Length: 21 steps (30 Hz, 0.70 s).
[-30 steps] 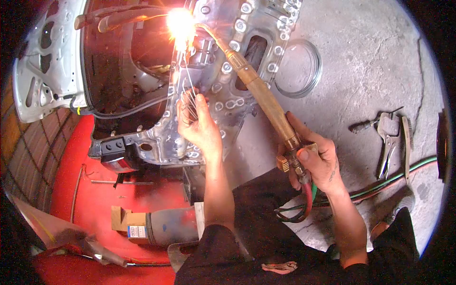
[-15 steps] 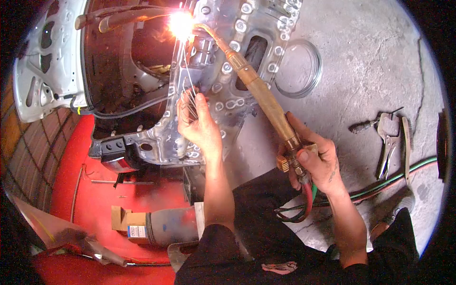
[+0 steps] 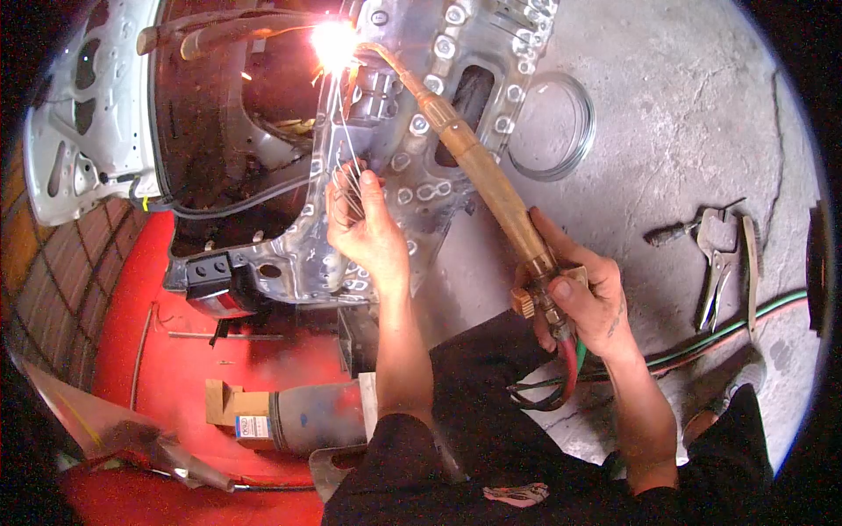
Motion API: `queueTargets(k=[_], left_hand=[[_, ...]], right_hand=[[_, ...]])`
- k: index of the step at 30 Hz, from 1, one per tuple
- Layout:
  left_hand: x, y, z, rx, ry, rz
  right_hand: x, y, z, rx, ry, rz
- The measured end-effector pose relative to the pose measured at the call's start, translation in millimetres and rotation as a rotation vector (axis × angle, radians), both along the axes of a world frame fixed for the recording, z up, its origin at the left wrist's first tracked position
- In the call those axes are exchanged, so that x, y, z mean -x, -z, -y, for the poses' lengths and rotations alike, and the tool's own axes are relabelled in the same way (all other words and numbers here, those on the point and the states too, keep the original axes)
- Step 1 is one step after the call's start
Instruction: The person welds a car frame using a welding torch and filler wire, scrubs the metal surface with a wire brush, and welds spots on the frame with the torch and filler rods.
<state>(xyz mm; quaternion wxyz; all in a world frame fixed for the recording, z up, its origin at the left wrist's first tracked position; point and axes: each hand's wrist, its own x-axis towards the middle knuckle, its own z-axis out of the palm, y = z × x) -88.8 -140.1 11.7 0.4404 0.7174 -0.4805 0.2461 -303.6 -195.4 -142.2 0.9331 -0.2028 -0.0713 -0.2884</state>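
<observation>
My right hand (image 3: 583, 298) is wrapped round the valve end of a brass gas welding torch (image 3: 491, 180). Red and green hoses leave the torch below that hand. The torch's thin tip points up and left into a bright glare on the edge of a bare metal car body panel (image 3: 412, 171). My left hand (image 3: 367, 215) is closed on a bent bundle of thin welding wire (image 3: 348, 131), whose far end runs up into the same glare. The glare hides the wire's end and the spot being heated. A few sparks fly off to its left.
A coil of wire (image 3: 553, 127) lies on the concrete floor at the right, with locking pliers (image 3: 719, 272) and gas hoses (image 3: 702, 340) farther right. At the left are a silver car panel (image 3: 96, 114), an opened cardboard box (image 3: 250, 412) and a grey cylinder (image 3: 320, 416) on red flooring.
Both hands, the torch and the wire keep nearly the same place. The glare is slightly larger, and a spark now shows to its left.
</observation>
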Motion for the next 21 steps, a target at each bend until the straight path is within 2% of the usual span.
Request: queueTargets(k=[21], left_hand=[[-4.5, 0.8, 0.3, -0.005, -0.011, 0.033]], right_hand=[[2.9, 0.9, 4.7, 0.035, 0.003, -0.025]])
